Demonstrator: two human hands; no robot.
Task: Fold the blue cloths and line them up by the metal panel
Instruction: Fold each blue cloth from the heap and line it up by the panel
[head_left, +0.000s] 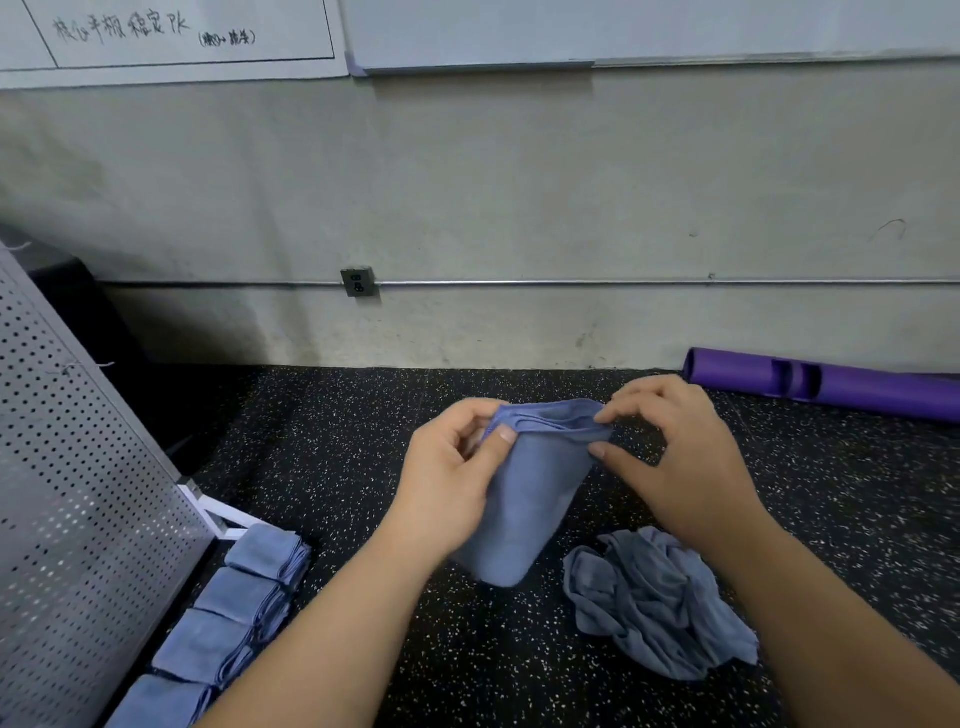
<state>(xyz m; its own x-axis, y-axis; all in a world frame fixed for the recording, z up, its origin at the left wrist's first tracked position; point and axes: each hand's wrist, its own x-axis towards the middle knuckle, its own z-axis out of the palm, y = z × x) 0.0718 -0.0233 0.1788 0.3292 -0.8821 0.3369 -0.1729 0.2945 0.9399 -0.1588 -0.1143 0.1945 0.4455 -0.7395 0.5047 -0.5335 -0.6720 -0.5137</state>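
Note:
A folded blue cloth (530, 499) hangs in the air above the speckled black floor (467, 649), layered edges up. My left hand (447, 478) pinches its upper left corner with thumb and fingers. At the upper right corner, my right hand (675, 457) pinches the same cloth. A crumpled blue cloth (654, 603) lies on the floor under my right forearm. Several folded blue cloths (228, 618) lie in a row along the foot of the perforated metal panel (78, 499) at the left.
A purple foam roller (831, 384) lies against the grey wall (519, 208) at the right. A white bracket (218, 514) supports the panel's base. A wall socket (358, 282) and a thin pipe run along the wall.

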